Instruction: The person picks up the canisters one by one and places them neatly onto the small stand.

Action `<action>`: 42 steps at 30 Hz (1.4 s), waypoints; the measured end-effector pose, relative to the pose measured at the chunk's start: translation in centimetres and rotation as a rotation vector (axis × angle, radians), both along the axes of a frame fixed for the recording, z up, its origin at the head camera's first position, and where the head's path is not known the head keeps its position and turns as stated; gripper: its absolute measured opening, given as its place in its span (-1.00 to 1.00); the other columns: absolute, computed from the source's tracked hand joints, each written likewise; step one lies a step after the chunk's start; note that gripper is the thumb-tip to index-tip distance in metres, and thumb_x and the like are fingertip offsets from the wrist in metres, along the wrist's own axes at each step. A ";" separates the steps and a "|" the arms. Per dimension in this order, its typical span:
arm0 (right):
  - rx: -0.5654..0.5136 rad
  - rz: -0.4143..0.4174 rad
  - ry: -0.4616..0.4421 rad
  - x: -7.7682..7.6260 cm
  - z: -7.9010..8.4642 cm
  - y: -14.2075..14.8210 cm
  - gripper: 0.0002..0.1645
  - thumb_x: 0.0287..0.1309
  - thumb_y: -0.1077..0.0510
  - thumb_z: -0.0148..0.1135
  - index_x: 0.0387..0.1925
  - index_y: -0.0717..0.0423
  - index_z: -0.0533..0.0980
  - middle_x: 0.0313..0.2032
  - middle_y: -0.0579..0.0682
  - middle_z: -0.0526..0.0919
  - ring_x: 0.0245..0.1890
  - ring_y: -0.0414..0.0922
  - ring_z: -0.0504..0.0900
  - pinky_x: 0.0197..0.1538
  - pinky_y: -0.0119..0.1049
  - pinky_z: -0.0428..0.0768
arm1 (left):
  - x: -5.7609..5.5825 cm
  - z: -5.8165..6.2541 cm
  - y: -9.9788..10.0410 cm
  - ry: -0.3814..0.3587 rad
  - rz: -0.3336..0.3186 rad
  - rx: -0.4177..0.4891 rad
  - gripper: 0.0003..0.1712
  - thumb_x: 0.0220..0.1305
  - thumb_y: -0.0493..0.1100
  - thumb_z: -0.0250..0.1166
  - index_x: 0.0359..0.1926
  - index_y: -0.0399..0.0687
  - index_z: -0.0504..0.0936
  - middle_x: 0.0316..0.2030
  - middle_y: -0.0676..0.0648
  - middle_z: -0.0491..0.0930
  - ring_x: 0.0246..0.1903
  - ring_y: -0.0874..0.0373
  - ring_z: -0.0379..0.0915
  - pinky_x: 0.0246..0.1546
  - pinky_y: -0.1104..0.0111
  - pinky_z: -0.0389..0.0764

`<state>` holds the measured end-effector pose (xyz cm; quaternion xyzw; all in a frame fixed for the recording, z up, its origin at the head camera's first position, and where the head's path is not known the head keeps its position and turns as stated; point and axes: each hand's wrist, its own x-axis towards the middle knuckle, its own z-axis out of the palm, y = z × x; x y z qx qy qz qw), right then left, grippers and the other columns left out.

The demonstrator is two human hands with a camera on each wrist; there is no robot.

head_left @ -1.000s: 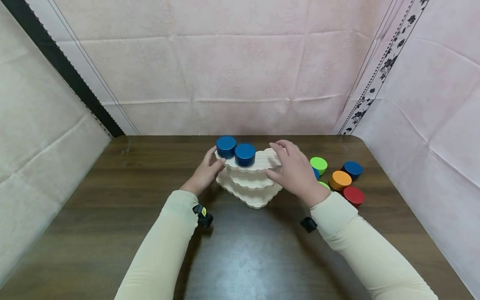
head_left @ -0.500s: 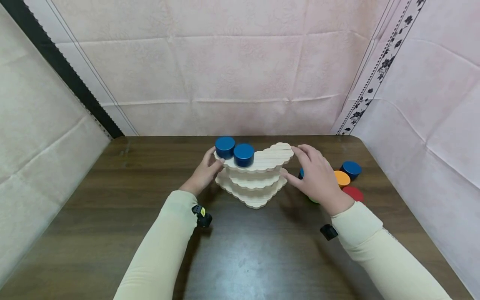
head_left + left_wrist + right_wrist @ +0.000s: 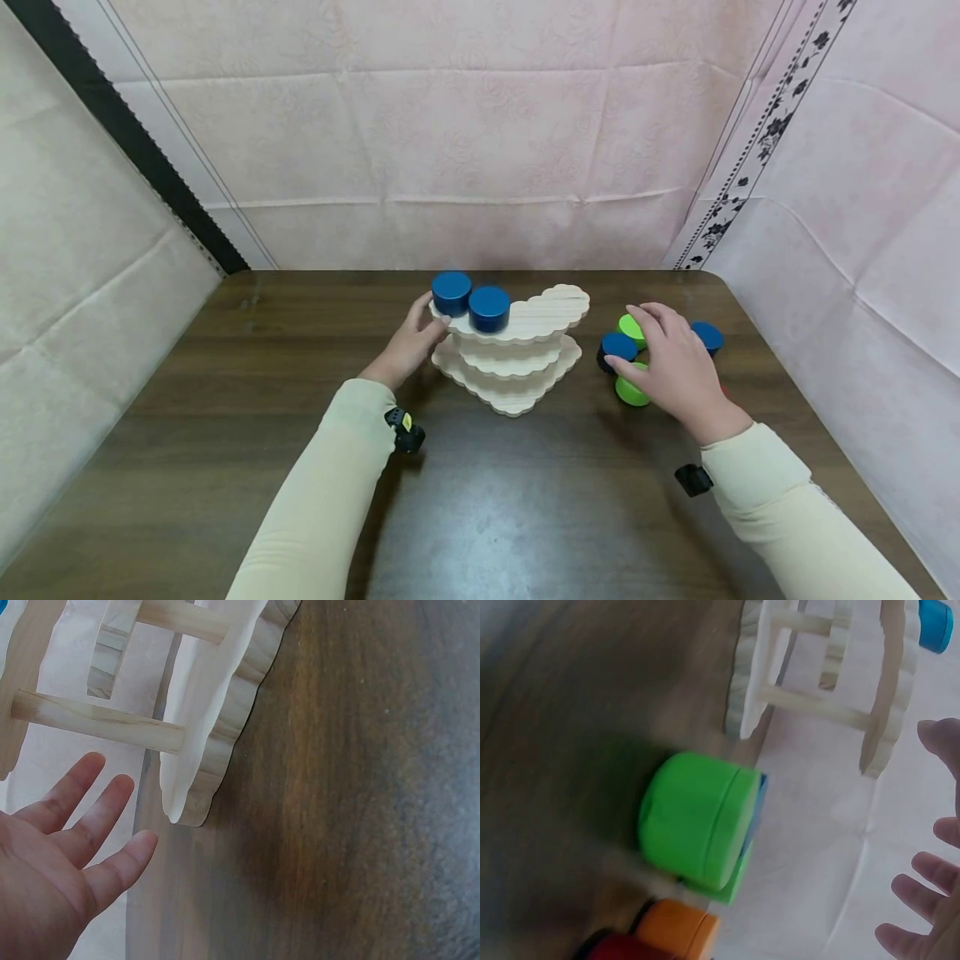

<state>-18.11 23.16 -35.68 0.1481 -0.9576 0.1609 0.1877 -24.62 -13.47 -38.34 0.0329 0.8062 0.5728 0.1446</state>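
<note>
My spread, empty right hand [image 3: 677, 371] is hovering right of the scalloped wooden stand [image 3: 510, 358]; left hand [image 3: 408, 346] is gripping? I cannot tell.

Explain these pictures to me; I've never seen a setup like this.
There is no robot here: a person is working barehanded. The widest picture comes from a camera worn on the head. Each of the others comes from a wrist camera, one per arm. On the dark table stands a tiered wooden stand with two blue jars on its top tier. To its right are two green jars, two more blue jars, an orange jar and a red jar. The left hand has fingers at the top tier's left end, apparently steadying it. The right hand is by the right-hand jars, holding nothing.
</note>
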 end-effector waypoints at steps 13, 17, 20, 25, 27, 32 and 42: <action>-0.018 -0.073 -0.076 1.0 -1.3 3.3 -0.12 0.08 -0.11 0.38 0.29 0.30 0.30 0.20 0.35 0.31 0.16 0.34 0.30 0.11 0.34 0.32 | -0.1 0.0 -0.1 -0.002 -0.003 -0.009 -0.19 0.38 0.31 -0.03 0.49 0.47 -0.23 0.47 -0.13 -0.01 0.33 -0.13 0.21 0.33 -0.10 0.14; -0.030 -0.093 -0.058 1.4 -1.9 4.4 -0.14 0.07 -0.09 0.39 0.26 0.32 0.32 0.19 0.36 0.32 0.16 0.33 0.29 0.10 0.33 0.33 | -0.3 0.2 -0.1 -0.038 -0.013 0.006 -0.20 0.43 0.23 -0.03 0.51 0.40 -0.26 0.48 -0.16 -0.05 0.35 -0.17 0.17 0.34 -0.12 0.10; -0.033 -0.117 -0.080 1.6 -2.3 5.1 -0.12 0.07 -0.10 0.38 0.27 0.32 0.31 0.20 0.37 0.30 0.15 0.34 0.28 0.10 0.34 0.33 | -0.4 0.4 -0.1 -0.046 -0.015 0.017 -0.21 0.45 0.19 -0.03 0.51 0.36 -0.26 0.48 -0.18 -0.06 0.35 -0.18 0.16 0.34 -0.13 0.09; -0.034 -0.154 -0.144 1.9 -2.8 6.2 -0.07 0.11 -0.18 0.32 0.30 0.34 0.26 0.22 0.40 0.26 0.16 0.36 0.24 0.10 0.38 0.31 | -0.3 0.1 0.0 -0.020 -0.004 0.013 -0.20 0.41 0.26 -0.03 0.50 0.44 -0.23 0.48 -0.14 -0.03 0.34 -0.14 0.20 0.35 -0.10 0.11; -0.037 -0.167 -0.164 2.0 -3.0 6.7 -0.06 0.12 -0.19 0.32 0.31 0.34 0.24 0.22 0.41 0.24 0.16 0.36 0.23 0.09 0.39 0.32 | -0.2 0.1 0.0 -0.006 0.004 0.007 -0.19 0.39 0.28 -0.01 0.50 0.45 -0.22 0.47 -0.14 0.01 0.33 -0.13 0.22 0.34 -0.09 0.13; -0.042 -0.204 -0.240 2.2 -3.6 7.6 -0.01 0.11 -0.22 0.31 0.33 0.35 0.20 0.23 0.46 0.21 0.15 0.39 0.20 0.02 0.41 0.36 | 0.0 0.1 0.0 0.014 0.013 0.000 -0.18 0.38 0.30 -0.01 0.50 0.44 -0.20 0.44 -0.17 0.07 0.30 -0.14 0.26 0.32 -0.10 0.17; -0.066 -0.219 -0.369 2.2 -4.6 9.3 0.13 0.11 -0.39 0.19 0.34 0.42 0.13 0.22 0.51 0.18 0.08 0.37 0.22 -0.13 0.29 0.53 | 0.2 0.4 0.2 -0.017 0.004 -0.011 -0.20 0.38 0.32 -0.03 0.48 0.52 -0.25 0.44 -0.16 0.07 0.34 -0.15 0.20 0.31 -0.17 0.12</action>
